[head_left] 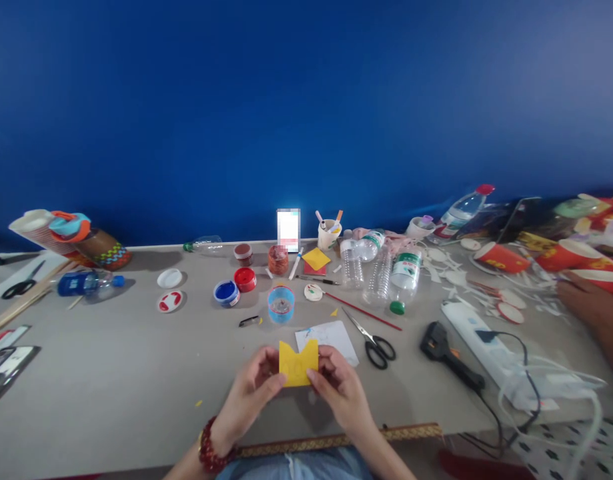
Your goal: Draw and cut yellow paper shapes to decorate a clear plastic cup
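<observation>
While both hands are raised over the near part of the grey table (pixel 136 393), a small yellow paper (pixel 298 370) is held between them, its top edge dipping in a notch between two peaks. The left hand (pixel 254 390) pinches its left side between thumb and fingers, and the right hand (pixel 342 388) pinches the lower right corner the same way. Faint marks show on the paper's face.

Just beyond it lies a white sheet (pixel 339 340), partly hidden by the paper and the right hand. Black-handled scissors (pixel 378 350) rest near that sheet's right side, so room on the right narrows towards a glue gun (pixel 451 360) and a white power strip (pixel 479 347). To the left, a wide stretch of tabletop runs outward from the left hand, with a yellow scrap (pixel 198 403) on it. A patterned band (pixel 409 432) follows the near edge in front of the person.

Farther back stand a blue-rimmed clear cup (pixel 272 308), a blue paint jar (pixel 231 303) and a red paint jar (pixel 247 288). Another person's hand (pixel 584 303) reaches in at the far right. A deep blue wall (pixel 306 113) rises behind the table.
</observation>
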### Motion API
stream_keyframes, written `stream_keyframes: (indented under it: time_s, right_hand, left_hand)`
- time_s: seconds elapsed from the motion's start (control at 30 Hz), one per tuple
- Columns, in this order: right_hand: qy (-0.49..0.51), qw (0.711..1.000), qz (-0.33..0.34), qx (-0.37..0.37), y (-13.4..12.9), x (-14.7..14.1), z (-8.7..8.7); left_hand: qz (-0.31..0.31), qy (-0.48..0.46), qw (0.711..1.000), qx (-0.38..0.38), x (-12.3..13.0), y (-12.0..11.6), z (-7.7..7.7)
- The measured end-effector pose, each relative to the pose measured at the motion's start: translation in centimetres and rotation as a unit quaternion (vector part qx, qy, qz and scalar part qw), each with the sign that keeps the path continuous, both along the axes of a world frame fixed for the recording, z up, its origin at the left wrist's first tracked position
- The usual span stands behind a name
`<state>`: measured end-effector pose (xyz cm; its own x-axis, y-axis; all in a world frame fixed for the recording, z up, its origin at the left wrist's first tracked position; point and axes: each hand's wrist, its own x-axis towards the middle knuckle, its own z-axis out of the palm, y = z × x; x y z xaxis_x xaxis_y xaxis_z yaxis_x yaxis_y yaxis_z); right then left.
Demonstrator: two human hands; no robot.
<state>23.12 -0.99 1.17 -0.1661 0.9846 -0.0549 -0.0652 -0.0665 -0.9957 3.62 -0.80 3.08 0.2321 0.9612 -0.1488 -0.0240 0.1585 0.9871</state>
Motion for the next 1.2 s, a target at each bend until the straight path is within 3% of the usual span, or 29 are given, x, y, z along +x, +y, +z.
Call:
stream_keyframes:
  time_s: [0.07,0.2,0.33,0.47,0.57,0.67,0.77,0.87,0.97,1.1,1.2]
  right_hand:
    - [-0.033,0.999,-0.008,0.02,-0.3,0.0,-0.1]
    - [-0.091,0.995,-0.011,0.049,-0.9,0.2,-0.6]
    - [-0.196,0.973,-0.043,0.111,-0.6,3.5,-0.9]
    - [-0.415,0.877,-0.178,0.166,0.7,9.1,-0.8]
    - [-0.531,0.81,-0.17,0.182,1.2,12.1,-1.0]
    - [-0.588,0.775,-0.146,0.18,1.1,13.3,-1.6]
    - [-0.607,0.764,-0.135,0.17,1.0,13.4,-1.9]
    - [-0.603,0.771,-0.14,0.152,1.2,13.5,-1.7]
    - [-0.569,0.799,-0.149,0.125,1.3,14.3,-1.5]
    - [-0.482,0.866,-0.131,0.031,1.0,16.0,-1.3]
    - [-0.362,0.922,-0.12,-0.059,0.4,17.2,-1.2]
  left_hand:
    - [-0.025,0.004,0.999,-0.024,0.6,-0.6,-0.3]
    - [-0.011,0.03,0.999,-0.03,1.1,-1.1,-0.9]
    - [-0.002,0.033,0.999,-0.028,0.5,-1.3,-1.4]
    - [0.036,0.031,0.999,-0.022,-0.7,-1.2,-1.8]
    - [0.056,0.029,0.998,-0.02,-1.2,-1.2,-1.9]
    - [0.054,0.019,0.998,-0.011,-1.1,-1.1,-2.1]
    - [0.054,-0.002,0.999,-0.002,-0.9,-0.9,-2.1]
    - [0.056,-0.034,0.998,-0.001,-0.6,-0.6,-2.0]
    - [0.056,-0.059,0.997,-0.005,-0.5,-0.3,-1.8]
    - [0.064,-0.078,0.995,-0.003,-0.3,-0.1,-1.6]
    - [0.055,-0.081,0.995,0.003,-0.2,0.0,-1.4]
